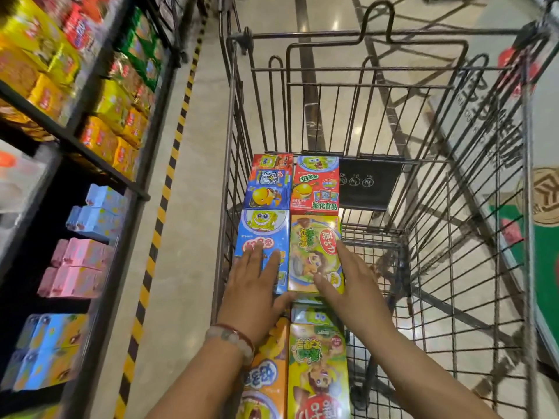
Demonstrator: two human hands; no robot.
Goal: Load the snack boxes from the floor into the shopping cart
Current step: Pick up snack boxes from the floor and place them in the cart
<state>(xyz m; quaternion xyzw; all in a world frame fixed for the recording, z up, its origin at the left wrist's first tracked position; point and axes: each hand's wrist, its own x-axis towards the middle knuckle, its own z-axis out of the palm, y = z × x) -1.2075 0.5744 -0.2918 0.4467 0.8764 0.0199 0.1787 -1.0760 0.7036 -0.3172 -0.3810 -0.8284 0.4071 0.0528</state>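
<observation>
Setting: supermarket aisle, polished pale floor [193, 207] with a yellow-and-black hazard stripe [169, 164] along a stocked shelf unit [75, 140] on the left.

Item 1: wire shopping cart [453, 237], centre to right. Its left half carries snack boxes lying flat in two columns; the right half shows bare wire.

Item 2: blue snack box [266, 234], left column, middle of the cart. Left hand [257, 285], beaded bracelet at the wrist, rests flat on it, fingers [257, 252] straight and released, gripping nothing.

Item 3: yellow-green snack box [314, 252], just beside the blue one on the right and touching it. Right hand [351, 279] lies along its right edge and near corner, fingers extended; whether the thumb pinches the box cannot be told.

Item 4: further boxes far (red, blue) and near (orange, yellow-green).

Step, as judged: seating and squaring the yellow-green box in its row. Next move calls for letting go, withdrawing both hands and reaching to the floor for another box; none on the floor is in view.
</observation>
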